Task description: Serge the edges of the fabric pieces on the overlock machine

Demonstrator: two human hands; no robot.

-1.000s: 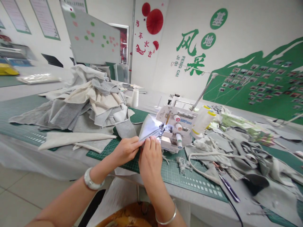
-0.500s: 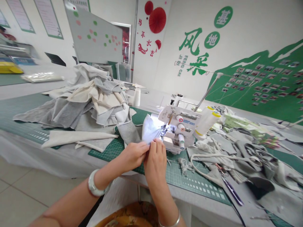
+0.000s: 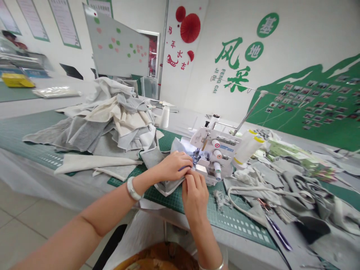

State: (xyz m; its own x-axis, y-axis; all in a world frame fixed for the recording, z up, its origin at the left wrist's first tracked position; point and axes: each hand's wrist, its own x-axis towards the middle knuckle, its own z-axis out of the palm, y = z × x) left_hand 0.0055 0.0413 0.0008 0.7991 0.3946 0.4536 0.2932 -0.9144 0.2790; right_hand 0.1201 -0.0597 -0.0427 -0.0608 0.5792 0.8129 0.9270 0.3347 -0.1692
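Observation:
A white overlock sewing machine [image 3: 216,150] stands before me, its lamp lighting the needle area. A grey and pale fabric piece [image 3: 165,187] lies at its front left and runs up to the presser foot. My left hand [image 3: 176,165] is closed on the fabric close to the foot, fingers bent over it. A thin blue-purple streak shows under those fingers; I cannot make out what it is. Just below and to the right, my right hand [image 3: 196,192] pinches the fabric's near edge. The fingertips of both hands nearly meet and are partly hidden.
A heap of grey and cream fabric pieces [image 3: 112,112] lies left on a green cutting mat [image 3: 42,120]. A white thread cone [image 3: 164,117] stands behind. Right of the machine are fabric scraps [image 3: 292,187], purple-handled snips [image 3: 278,232] and lint [image 3: 222,198]. A person [image 3: 12,43] is at far left.
My left hand has moved up and right, nearer the presser foot. My right hand has shifted slightly right and down. The fabric now spreads left beneath my left wrist. The view has tilted slightly.

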